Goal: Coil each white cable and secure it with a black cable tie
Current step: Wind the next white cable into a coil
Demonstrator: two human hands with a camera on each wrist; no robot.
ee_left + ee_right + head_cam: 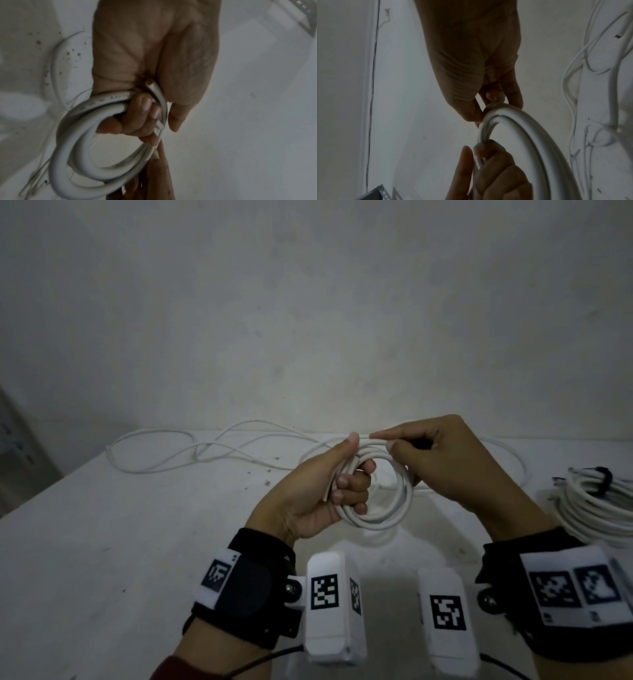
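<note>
Head view: the left hand (320, 491) and right hand (442, 460) meet over a white table (137, 542), with a half-made coil (373, 494) of white cable between them.
Left hand: fingers curled through the coil, clamping the gathered turns against the palm; the thumb lies along the top of the bundle.
Right hand: thumb and forefinger pinch the uppermost strand at the top of the coil, close to the left thumb.
Cable location: the coil is held clear of the table; the uncoiled remainder (191, 450) trails in loose loops across the far side of the table, by the wall.
Finished work: a second coil (596, 508) lies at the right edge of the table, bound by a black cable tie (603, 478).
Left wrist view: several thick turns (72, 148) pass under the curled fingers (145, 108); a cut end stands out beside them.
Handling, judged: light, smooth-jacketed and springy; the turns will likely spread open if the clamp slackens.
Where to hold, judged: keep the left clamp where all turns cross; feed new cable with the right pinch, close to the bundle.
Tie for this coil: none visible in any view.
</note>
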